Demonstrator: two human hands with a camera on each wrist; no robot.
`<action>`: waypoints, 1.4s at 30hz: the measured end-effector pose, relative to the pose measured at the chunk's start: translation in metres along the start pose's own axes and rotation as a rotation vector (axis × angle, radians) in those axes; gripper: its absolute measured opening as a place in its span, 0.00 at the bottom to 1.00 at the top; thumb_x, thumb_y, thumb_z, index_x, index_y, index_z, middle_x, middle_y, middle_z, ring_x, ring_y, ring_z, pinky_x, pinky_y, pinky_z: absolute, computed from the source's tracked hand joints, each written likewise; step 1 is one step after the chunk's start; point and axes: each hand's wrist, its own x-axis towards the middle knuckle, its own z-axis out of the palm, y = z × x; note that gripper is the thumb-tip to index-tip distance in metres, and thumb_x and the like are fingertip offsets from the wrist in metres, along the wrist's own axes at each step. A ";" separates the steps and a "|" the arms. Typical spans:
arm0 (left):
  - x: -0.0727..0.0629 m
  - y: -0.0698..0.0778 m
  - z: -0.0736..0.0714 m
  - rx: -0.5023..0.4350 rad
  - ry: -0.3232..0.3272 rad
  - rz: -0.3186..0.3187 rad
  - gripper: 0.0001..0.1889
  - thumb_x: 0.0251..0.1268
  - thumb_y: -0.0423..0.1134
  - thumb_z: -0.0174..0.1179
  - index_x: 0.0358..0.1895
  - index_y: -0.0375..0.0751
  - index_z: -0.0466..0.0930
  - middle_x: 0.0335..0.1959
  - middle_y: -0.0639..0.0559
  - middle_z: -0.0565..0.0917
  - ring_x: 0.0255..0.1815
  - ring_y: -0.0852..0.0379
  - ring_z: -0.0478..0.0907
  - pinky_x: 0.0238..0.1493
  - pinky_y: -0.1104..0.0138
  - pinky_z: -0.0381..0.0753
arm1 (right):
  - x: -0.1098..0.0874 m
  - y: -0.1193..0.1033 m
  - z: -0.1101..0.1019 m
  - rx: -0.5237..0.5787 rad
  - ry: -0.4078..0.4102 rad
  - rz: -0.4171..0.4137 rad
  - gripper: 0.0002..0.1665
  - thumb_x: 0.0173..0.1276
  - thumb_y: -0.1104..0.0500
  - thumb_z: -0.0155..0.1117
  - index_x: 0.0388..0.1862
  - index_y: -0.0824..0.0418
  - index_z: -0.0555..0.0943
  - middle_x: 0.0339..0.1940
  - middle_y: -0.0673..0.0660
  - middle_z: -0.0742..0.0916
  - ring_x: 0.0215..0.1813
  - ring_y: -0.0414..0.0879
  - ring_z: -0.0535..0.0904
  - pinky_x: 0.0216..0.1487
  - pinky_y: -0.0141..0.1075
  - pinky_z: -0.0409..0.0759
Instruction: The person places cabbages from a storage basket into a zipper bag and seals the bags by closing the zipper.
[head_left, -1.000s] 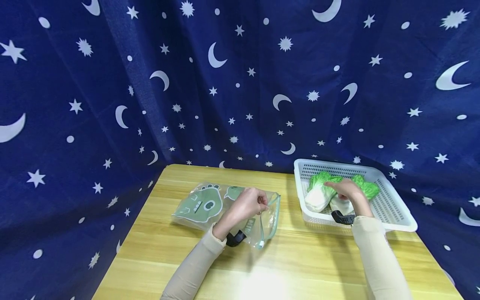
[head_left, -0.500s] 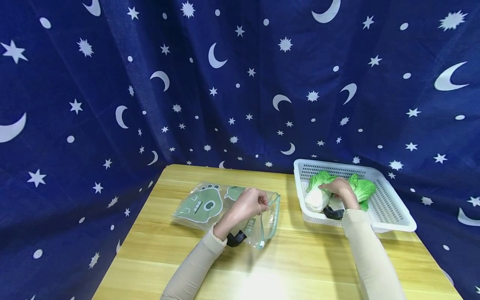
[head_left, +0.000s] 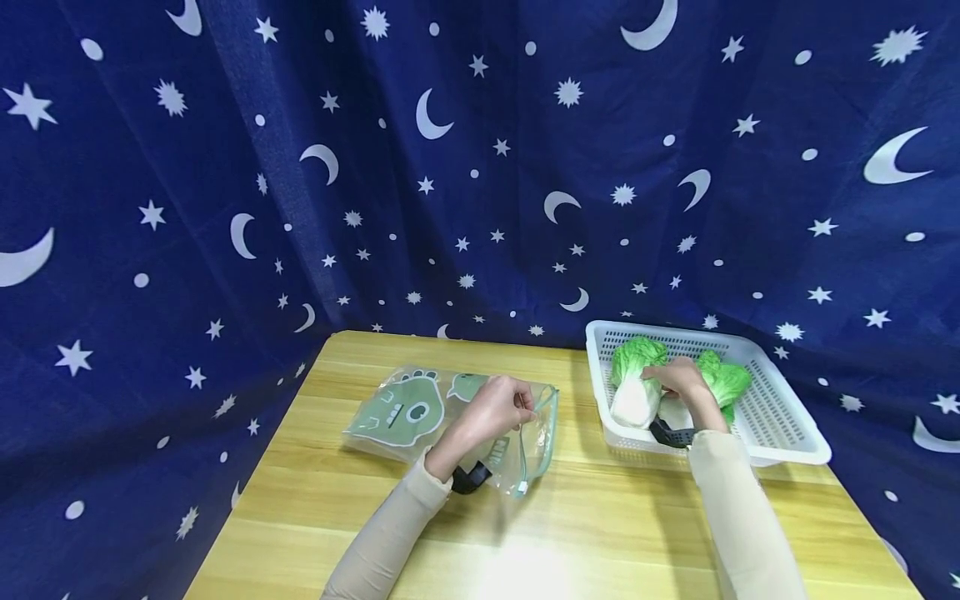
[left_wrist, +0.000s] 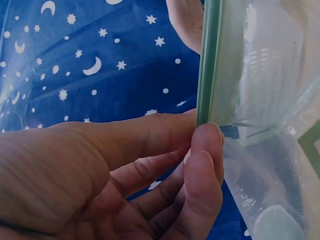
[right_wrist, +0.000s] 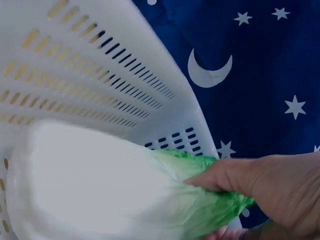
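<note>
At the left of the table, a clear zip bag [head_left: 401, 412] with a green monster print lies with its mouth partly raised. My left hand [head_left: 497, 410] pinches the rim of that mouth; in the left wrist view the green zip strip [left_wrist: 211, 65] sits between thumb and forefinger. Inside the white basket, my right hand [head_left: 681, 379] grips a napa cabbage [head_left: 634, 400]. The right wrist view has the thumb on the leafy end of this cabbage [right_wrist: 105, 175], its far fingers mostly hidden. Another leafy cabbage [head_left: 726, 382] lies right of that hand, partly covered by it.
The white slotted basket [head_left: 806, 437] stands at the table's right, its rim raised around the cabbages. Wooden tabletop [head_left: 592, 500] lies between bag and basket. A dark blue curtain [head_left: 510, 192] with moons and stars hangs behind and along the sides.
My right hand has shifted left onto the left cabbage and taken hold of it. That cabbage has turned, its leaves now pointing farther back. The left hand and bag stay almost still.
</note>
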 end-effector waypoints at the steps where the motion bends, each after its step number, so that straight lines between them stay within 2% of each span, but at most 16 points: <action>1: 0.000 0.000 0.000 -0.002 0.000 0.000 0.06 0.55 0.30 0.68 0.24 0.41 0.82 0.17 0.54 0.81 0.14 0.64 0.76 0.23 0.74 0.76 | -0.001 0.000 0.000 -0.002 0.003 -0.002 0.23 0.57 0.50 0.68 0.13 0.52 0.65 0.13 0.47 0.71 0.19 0.41 0.70 0.22 0.32 0.70; 7: -0.001 -0.001 0.001 -0.011 -0.001 -0.003 0.08 0.55 0.30 0.68 0.23 0.42 0.81 0.17 0.56 0.80 0.14 0.64 0.76 0.22 0.74 0.77 | -0.010 -0.002 0.001 -0.004 0.046 -0.019 0.27 0.59 0.48 0.66 0.13 0.51 0.59 0.14 0.46 0.65 0.22 0.43 0.65 0.25 0.36 0.71; 10: -0.001 -0.001 0.000 -0.012 0.003 -0.008 0.07 0.55 0.30 0.68 0.23 0.42 0.81 0.17 0.56 0.80 0.15 0.64 0.76 0.22 0.74 0.77 | -0.014 -0.004 0.003 -0.001 0.113 -0.031 0.26 0.59 0.47 0.65 0.16 0.53 0.59 0.16 0.48 0.64 0.23 0.45 0.64 0.25 0.37 0.70; 12: -0.001 -0.001 0.000 -0.007 0.007 -0.010 0.06 0.54 0.30 0.68 0.24 0.42 0.81 0.17 0.56 0.80 0.15 0.64 0.76 0.22 0.74 0.77 | -0.016 -0.004 0.004 0.006 0.178 -0.039 0.23 0.60 0.47 0.64 0.20 0.56 0.63 0.19 0.53 0.69 0.26 0.47 0.66 0.26 0.36 0.69; 15: -0.001 -0.002 0.000 0.001 0.012 -0.008 0.06 0.54 0.30 0.68 0.24 0.42 0.81 0.17 0.56 0.80 0.15 0.65 0.76 0.23 0.74 0.76 | -0.021 -0.003 0.006 0.024 0.272 -0.033 0.23 0.61 0.46 0.63 0.34 0.66 0.71 0.34 0.65 0.78 0.36 0.55 0.73 0.32 0.39 0.72; 17: -0.001 -0.002 0.000 -0.003 0.014 -0.009 0.06 0.54 0.30 0.68 0.24 0.42 0.81 0.17 0.56 0.80 0.15 0.64 0.76 0.22 0.74 0.77 | -0.025 -0.003 0.006 0.057 0.320 -0.025 0.29 0.61 0.46 0.62 0.48 0.70 0.72 0.47 0.70 0.79 0.45 0.59 0.75 0.37 0.41 0.74; 18: -0.001 -0.002 0.000 -0.006 0.016 -0.010 0.07 0.54 0.30 0.68 0.23 0.42 0.81 0.17 0.56 0.80 0.15 0.64 0.76 0.22 0.74 0.77 | -0.027 -0.003 0.007 0.081 0.343 -0.019 0.32 0.62 0.47 0.62 0.53 0.71 0.71 0.50 0.71 0.78 0.47 0.60 0.74 0.39 0.41 0.74; 21: -0.001 -0.002 0.000 -0.020 0.020 -0.016 0.07 0.54 0.30 0.68 0.23 0.42 0.80 0.18 0.56 0.80 0.15 0.64 0.76 0.21 0.73 0.77 | -0.033 -0.004 0.008 0.148 0.436 -0.025 0.34 0.62 0.48 0.61 0.58 0.71 0.68 0.48 0.68 0.78 0.47 0.58 0.74 0.38 0.40 0.72; 25: -0.001 -0.002 -0.001 -0.034 0.040 -0.020 0.07 0.55 0.29 0.67 0.24 0.41 0.79 0.19 0.55 0.80 0.15 0.63 0.77 0.20 0.73 0.77 | -0.046 -0.010 0.013 0.232 0.587 -0.071 0.30 0.61 0.51 0.62 0.56 0.68 0.68 0.44 0.62 0.77 0.45 0.55 0.73 0.37 0.39 0.69; 30: 0.002 -0.003 -0.003 -0.043 0.076 -0.027 0.06 0.56 0.28 0.64 0.25 0.42 0.78 0.19 0.55 0.80 0.15 0.63 0.77 0.19 0.73 0.77 | -0.065 -0.020 0.027 0.356 0.800 -0.207 0.25 0.58 0.58 0.65 0.50 0.69 0.70 0.43 0.62 0.78 0.48 0.58 0.74 0.46 0.45 0.68; 34: 0.003 -0.002 -0.003 -0.056 0.096 -0.043 0.06 0.56 0.28 0.63 0.26 0.42 0.79 0.20 0.55 0.79 0.15 0.64 0.77 0.19 0.73 0.76 | -0.078 -0.026 0.042 0.446 0.929 -0.341 0.18 0.53 0.65 0.66 0.41 0.66 0.71 0.35 0.49 0.76 0.42 0.50 0.73 0.45 0.37 0.67; 38: 0.003 0.000 -0.005 -0.087 0.120 -0.044 0.05 0.57 0.28 0.63 0.27 0.41 0.79 0.20 0.54 0.79 0.16 0.62 0.77 0.18 0.73 0.76 | -0.093 -0.033 0.059 0.540 0.975 -0.479 0.18 0.49 0.71 0.66 0.38 0.59 0.72 0.32 0.37 0.75 0.38 0.35 0.72 0.43 0.26 0.66; 40: 0.004 0.001 -0.006 -0.098 0.128 -0.039 0.05 0.57 0.28 0.63 0.27 0.41 0.78 0.20 0.53 0.79 0.16 0.62 0.76 0.18 0.73 0.76 | -0.100 -0.038 0.068 0.590 0.972 -0.559 0.19 0.48 0.73 0.65 0.40 0.62 0.74 0.34 0.35 0.76 0.38 0.31 0.74 0.43 0.23 0.69; 42: 0.004 0.003 -0.006 -0.119 0.129 -0.035 0.05 0.58 0.29 0.63 0.28 0.40 0.79 0.21 0.53 0.80 0.17 0.62 0.77 0.19 0.72 0.78 | -0.114 -0.049 0.076 0.669 0.935 -0.684 0.21 0.48 0.76 0.64 0.44 0.71 0.74 0.37 0.36 0.79 0.41 0.31 0.76 0.45 0.23 0.73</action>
